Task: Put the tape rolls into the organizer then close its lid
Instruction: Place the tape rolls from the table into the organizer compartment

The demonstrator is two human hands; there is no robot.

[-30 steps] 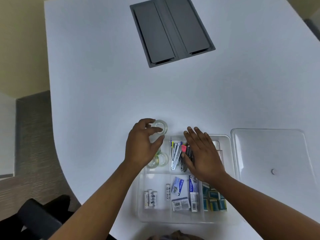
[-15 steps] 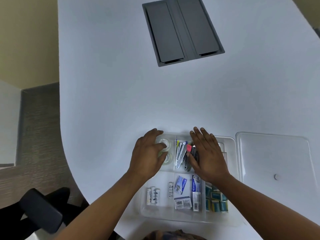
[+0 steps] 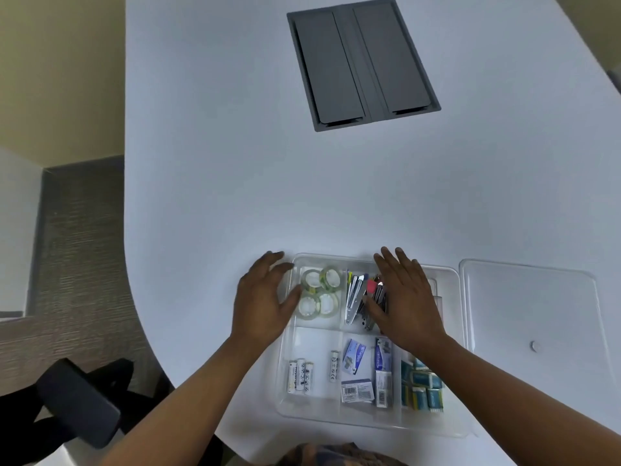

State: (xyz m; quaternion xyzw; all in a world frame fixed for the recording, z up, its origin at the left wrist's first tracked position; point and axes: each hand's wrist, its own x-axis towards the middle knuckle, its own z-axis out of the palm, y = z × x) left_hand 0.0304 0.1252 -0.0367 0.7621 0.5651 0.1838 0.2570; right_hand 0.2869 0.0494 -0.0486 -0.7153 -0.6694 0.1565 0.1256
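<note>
A clear plastic organizer [image 3: 450,428] sits on the white table near me. Several clear tape rolls [image 3: 319,292] lie in its far-left compartment. My left hand [image 3: 263,302] hovers at the organizer's left wall beside the rolls, fingers spread and holding nothing. My right hand [image 3: 408,299] lies flat, fingers apart, over the far-middle compartment of staplers and clips [image 3: 361,299]. The clear lid [image 3: 534,311] lies flat on the table to the right of the organizer, apart from it.
Batteries [image 3: 300,376], staple boxes [image 3: 366,375] and small blue packs [image 3: 423,386] fill the near compartments. A grey cable hatch [image 3: 361,62] is set in the table farther away. The table's curved edge [image 3: 134,297] runs at left, with a black chair [image 3: 79,398] below it.
My left hand carried a tape roll from the table into the far-left compartment and let go of it. It has drawn back to the left. The right hand stayed put.
</note>
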